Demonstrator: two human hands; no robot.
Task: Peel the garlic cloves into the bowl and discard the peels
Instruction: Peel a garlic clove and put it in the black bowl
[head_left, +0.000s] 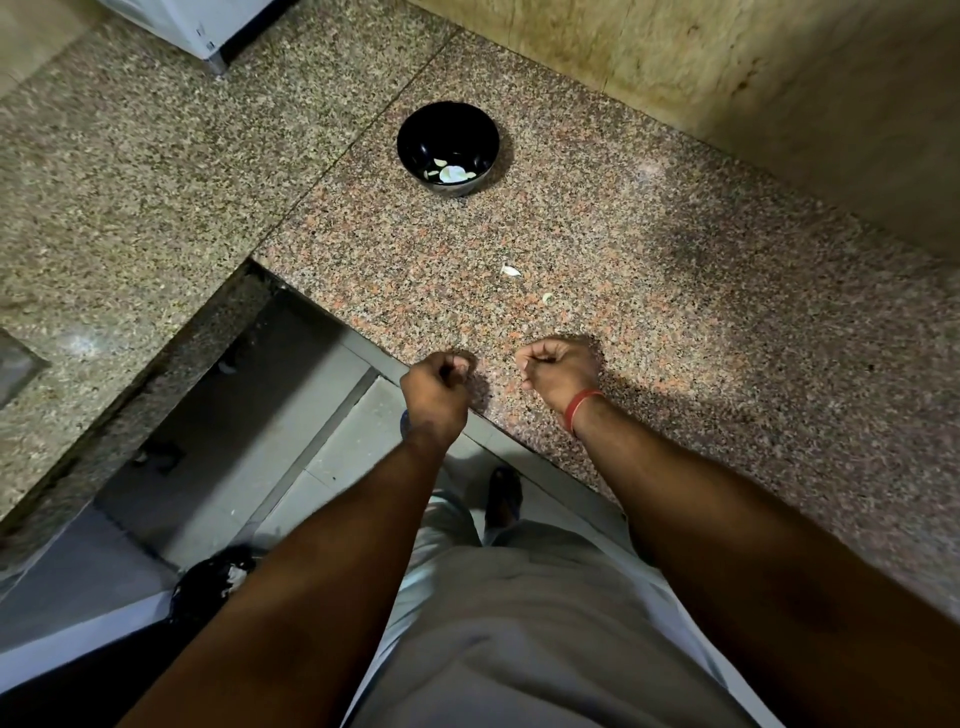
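Observation:
A black bowl (415, 130) stands far back on the reddish granite counter (649, 270), with several peeled garlic cloves (451, 172) at its bottom. Two small pale garlic pieces lie loose on the counter: one (510, 270) in the middle, another (547, 298) a little nearer. My left hand (439, 389) hovers at the counter's front edge with its fingers curled against the thumb; nothing shows between them. My right hand (560, 370), with a red thread at the wrist, is curled into a fist just right of it, and I see nothing in it.
The counter meets a second granite slab (130, 182) on the left at a corner. A stone wall (727, 78) runs along the back. On the floor at lower left stands a bin with a black bag (208, 587) with white scraps in it. A white appliance (208, 26) sits at the top left.

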